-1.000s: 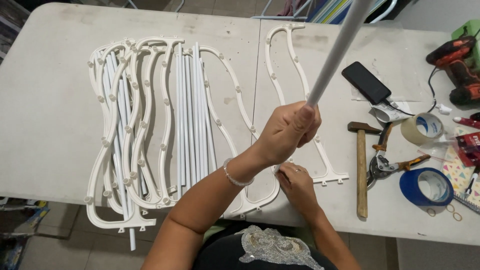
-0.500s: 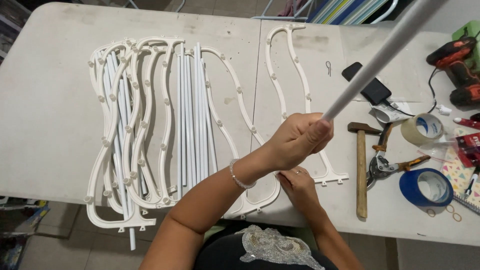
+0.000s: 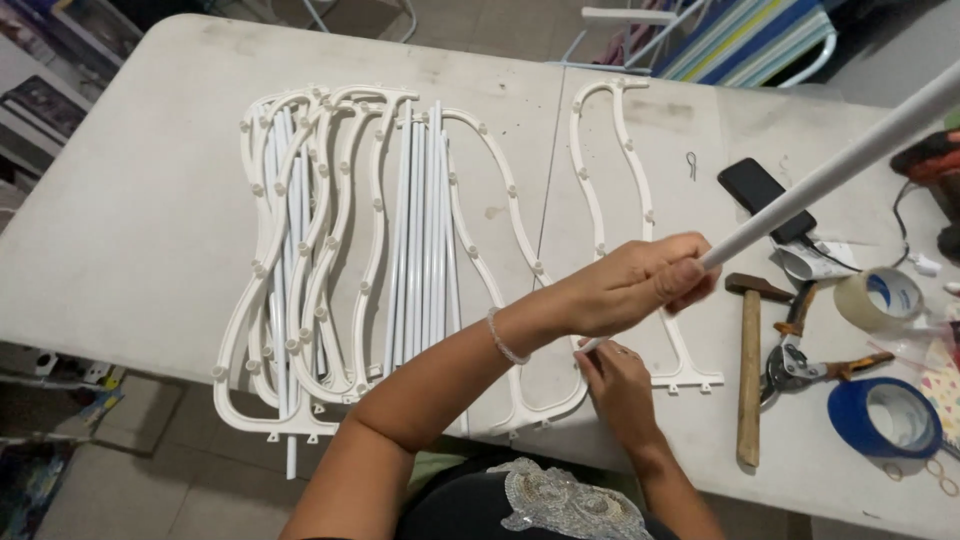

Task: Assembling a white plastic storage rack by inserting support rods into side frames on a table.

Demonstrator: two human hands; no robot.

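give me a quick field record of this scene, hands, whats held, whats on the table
left hand: gripping white rod, tilted up to the right
right hand: at the rod's lower end by the table edge
left of hands: wavy white frames with straight white tubes bundled
right of hands: hammer, pliers, blue tape roll, clear tape roll, black phone
surface: white table
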